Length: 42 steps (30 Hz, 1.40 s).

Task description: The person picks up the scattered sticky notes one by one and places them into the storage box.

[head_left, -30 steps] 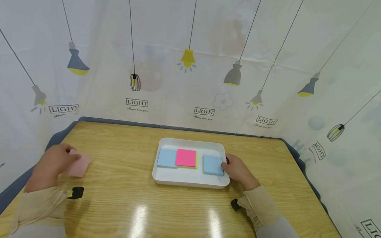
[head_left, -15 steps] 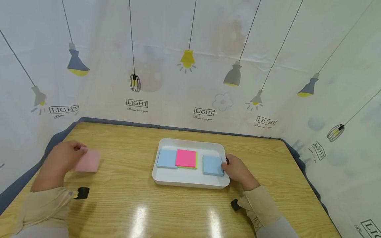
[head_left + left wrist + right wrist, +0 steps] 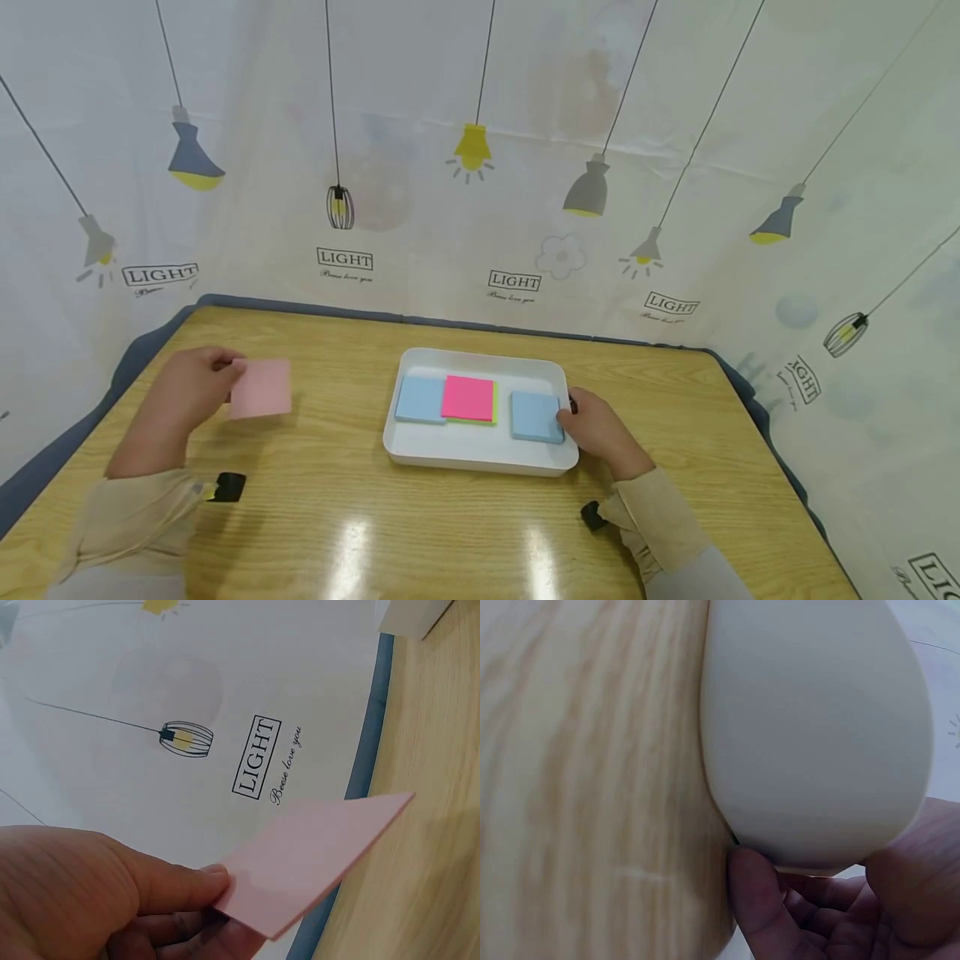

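Between thumb and fingers, my left hand (image 3: 186,390) pinches a light pink sticky note pad (image 3: 262,389) by one edge, above the table's left part. The left wrist view shows the thumb lying on the pad's (image 3: 300,859) face. My right hand (image 3: 600,432) grips the right end of a white tray (image 3: 480,461), its thumb over the rim. In the right wrist view, fingertips curl against the tray's wall (image 3: 810,735). Inside lie a blue pad (image 3: 420,400) at left, a hot pink pad (image 3: 468,398) over a green one, and another blue pad (image 3: 536,416) at right.
The wooden table (image 3: 315,517) has a dark blue edge (image 3: 495,328) along its back. Behind it hangs a pale curtain (image 3: 420,283) printed with lamps. A black strap end (image 3: 228,487) sticks out from the left sleeve, and another (image 3: 593,516) from the right.
My left hand has moved right and slightly away from me, carrying the light pink sticky note pad, which has turned to face the camera more squarely. The right hand and tray stay put.
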Motion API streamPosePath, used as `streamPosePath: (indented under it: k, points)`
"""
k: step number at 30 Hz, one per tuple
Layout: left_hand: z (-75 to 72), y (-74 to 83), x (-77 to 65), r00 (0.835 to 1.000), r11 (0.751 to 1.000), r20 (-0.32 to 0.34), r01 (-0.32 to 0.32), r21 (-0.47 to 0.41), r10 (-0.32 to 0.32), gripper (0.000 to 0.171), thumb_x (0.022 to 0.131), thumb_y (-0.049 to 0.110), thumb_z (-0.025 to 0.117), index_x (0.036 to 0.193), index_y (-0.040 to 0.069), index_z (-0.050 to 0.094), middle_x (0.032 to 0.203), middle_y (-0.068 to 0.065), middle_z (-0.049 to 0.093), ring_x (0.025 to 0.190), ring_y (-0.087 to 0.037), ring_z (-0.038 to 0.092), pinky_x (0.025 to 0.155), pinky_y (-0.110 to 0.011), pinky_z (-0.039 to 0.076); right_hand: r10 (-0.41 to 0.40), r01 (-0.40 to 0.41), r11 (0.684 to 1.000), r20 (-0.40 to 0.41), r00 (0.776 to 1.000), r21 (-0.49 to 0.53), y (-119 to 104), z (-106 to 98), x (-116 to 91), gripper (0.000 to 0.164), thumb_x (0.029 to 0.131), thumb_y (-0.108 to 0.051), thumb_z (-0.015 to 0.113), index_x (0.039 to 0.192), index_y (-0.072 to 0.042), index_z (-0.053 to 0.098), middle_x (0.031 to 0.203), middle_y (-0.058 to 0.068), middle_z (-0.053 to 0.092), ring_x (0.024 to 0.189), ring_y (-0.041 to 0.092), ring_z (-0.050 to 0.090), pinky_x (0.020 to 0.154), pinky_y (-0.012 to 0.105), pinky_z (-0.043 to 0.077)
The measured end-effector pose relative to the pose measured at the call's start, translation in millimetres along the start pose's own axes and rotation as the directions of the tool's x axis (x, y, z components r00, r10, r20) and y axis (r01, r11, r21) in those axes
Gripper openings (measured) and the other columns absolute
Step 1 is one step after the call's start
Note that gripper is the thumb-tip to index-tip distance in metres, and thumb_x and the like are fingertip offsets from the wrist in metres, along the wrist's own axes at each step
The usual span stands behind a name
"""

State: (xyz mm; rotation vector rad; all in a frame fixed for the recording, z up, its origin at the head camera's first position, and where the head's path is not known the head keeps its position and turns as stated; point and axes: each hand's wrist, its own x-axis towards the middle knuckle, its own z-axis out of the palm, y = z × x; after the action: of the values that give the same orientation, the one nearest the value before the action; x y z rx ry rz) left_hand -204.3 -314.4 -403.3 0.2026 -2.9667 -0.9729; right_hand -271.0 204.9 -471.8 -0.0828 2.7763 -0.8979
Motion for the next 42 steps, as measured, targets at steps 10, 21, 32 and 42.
streamPosePath:
  k: [10,21,32,42]
  points:
    - [15.1,42.5,0.3,1.000,0.972,0.010,0.014,-0.235,-0.012,0.045,0.098,0.035,0.043,0.128,0.003,0.051,0.119,-0.024,0.056,0.088,-0.025,0.061,0.076,-0.046,0.054,0.004,-0.004,1.000,-0.004,1.000,-0.013,-2,-1,-1,0.033,0.092,-0.022,0.049,0.121,-0.007,0.053,0.115,0.009,0.059,0.093,0.022,0.049,0.084,0.041,0.045]
    - [39.9,80.6,13.0,0.996,0.944,0.075,-0.021,-0.328,0.048,0.037,0.097,0.028,0.046,0.127,0.007,0.054,0.120,-0.019,0.057,0.089,-0.024,0.061,0.077,-0.044,0.055,0.016,-0.016,1.000,0.004,1.000,-0.008,-3,-2,-1,0.037,0.092,-0.022,0.050,0.126,-0.006,0.051,0.118,0.010,0.058,0.095,0.022,0.049,0.087,0.042,0.046]
    - [72.9,111.6,32.6,0.992,0.953,0.123,0.003,-0.301,0.036,0.032,0.095,0.018,0.049,0.123,0.003,0.054,0.115,-0.019,0.059,0.084,-0.021,0.062,0.076,-0.040,0.056,0.007,-0.007,1.000,0.001,1.000,-0.002,-2,-2,-2,0.035,0.091,-0.021,0.050,0.122,-0.006,0.052,0.113,0.009,0.059,0.092,0.021,0.050,0.082,0.040,0.047]
    - [108.0,126.0,44.3,0.991,0.970,0.124,-0.015,-0.242,0.047,0.031,0.093,0.019,0.053,0.120,0.004,0.056,0.109,-0.015,0.061,0.076,-0.018,0.062,0.066,-0.032,0.056,0.003,-0.003,1.000,-0.003,1.000,0.004,-4,-3,-3,0.033,0.091,-0.021,0.050,0.120,-0.006,0.054,0.113,0.009,0.060,0.091,0.021,0.050,0.082,0.040,0.047]
